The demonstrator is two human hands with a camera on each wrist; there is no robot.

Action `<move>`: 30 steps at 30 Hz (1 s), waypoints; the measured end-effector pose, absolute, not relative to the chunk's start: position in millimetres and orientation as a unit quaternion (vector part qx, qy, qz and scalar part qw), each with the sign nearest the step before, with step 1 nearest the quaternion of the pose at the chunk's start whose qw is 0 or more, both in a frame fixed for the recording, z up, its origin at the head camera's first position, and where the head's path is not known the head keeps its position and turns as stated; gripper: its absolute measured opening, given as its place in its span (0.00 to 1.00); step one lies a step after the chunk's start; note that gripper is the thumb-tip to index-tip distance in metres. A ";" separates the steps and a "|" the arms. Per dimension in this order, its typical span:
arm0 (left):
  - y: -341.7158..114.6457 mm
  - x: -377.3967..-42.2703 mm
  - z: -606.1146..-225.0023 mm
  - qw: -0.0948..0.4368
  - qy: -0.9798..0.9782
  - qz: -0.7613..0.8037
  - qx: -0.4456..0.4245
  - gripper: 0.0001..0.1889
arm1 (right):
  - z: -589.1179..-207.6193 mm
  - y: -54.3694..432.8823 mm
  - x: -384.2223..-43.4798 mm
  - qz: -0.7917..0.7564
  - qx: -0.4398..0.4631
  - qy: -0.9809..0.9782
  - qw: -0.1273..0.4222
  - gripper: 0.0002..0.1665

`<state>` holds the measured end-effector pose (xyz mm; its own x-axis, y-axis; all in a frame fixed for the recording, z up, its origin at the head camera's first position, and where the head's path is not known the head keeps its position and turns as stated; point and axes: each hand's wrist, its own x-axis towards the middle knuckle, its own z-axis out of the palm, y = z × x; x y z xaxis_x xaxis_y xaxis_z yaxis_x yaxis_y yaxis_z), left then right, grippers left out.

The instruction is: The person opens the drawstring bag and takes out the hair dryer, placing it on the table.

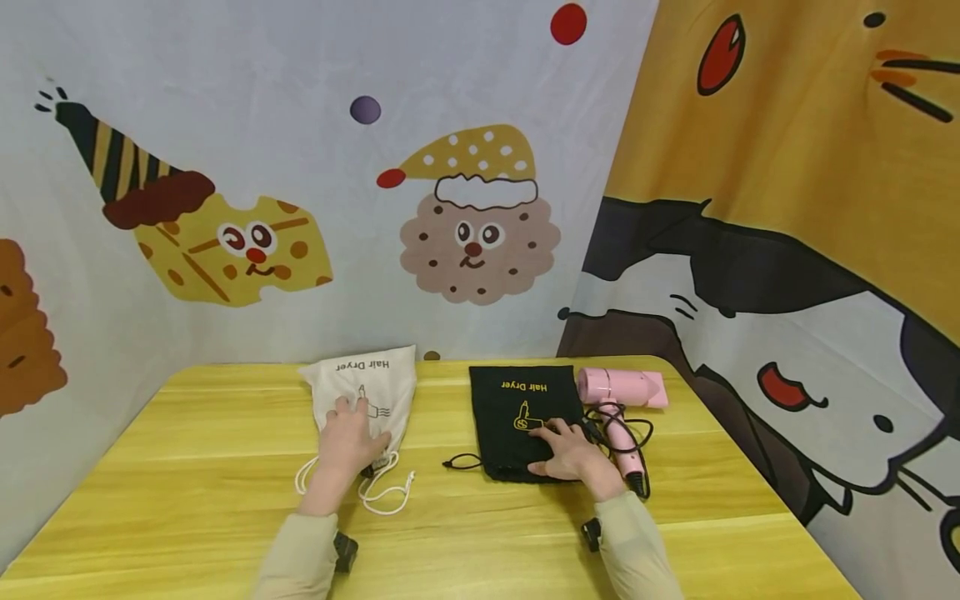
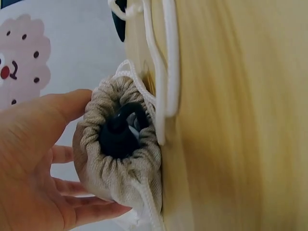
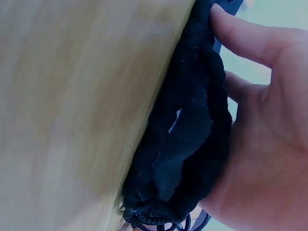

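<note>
A beige drawstring bag printed "Hair Dryer" lies on the table, with my left hand resting over its lower part. Seen from the left wrist, my thumb and fingers spread along the gathered mouth, where a black rounded end with a curved cord shows inside. My right hand rests, fingers spread, on a black drawstring bag with the same words in yellow. Its mouth gapes in the right wrist view, with my thumb touching the cloth near one end. The black bag's inside is mostly dark.
A pink hair dryer with a black cord looped about its handle lies right beside the black bag. White drawstrings trail from the beige bag over the wooden table. Cartoon-printed cloth hangs behind the table and at its right.
</note>
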<state>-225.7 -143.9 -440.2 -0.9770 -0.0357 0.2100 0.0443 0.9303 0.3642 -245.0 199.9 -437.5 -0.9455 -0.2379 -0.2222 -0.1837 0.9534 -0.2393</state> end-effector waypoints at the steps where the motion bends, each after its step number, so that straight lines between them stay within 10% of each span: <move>1: -141.4 -225.8 -439.7 0.107 -0.977 -0.184 -0.009 0.36 | -437.4 199.6 -244.8 -0.106 -0.106 0.981 0.126 0.34; 30: -101.9 -232.2 -445.1 0.080 -0.959 -0.244 -0.119 0.36 | -433.9 189.7 -242.2 -0.056 -0.084 0.987 0.124 0.33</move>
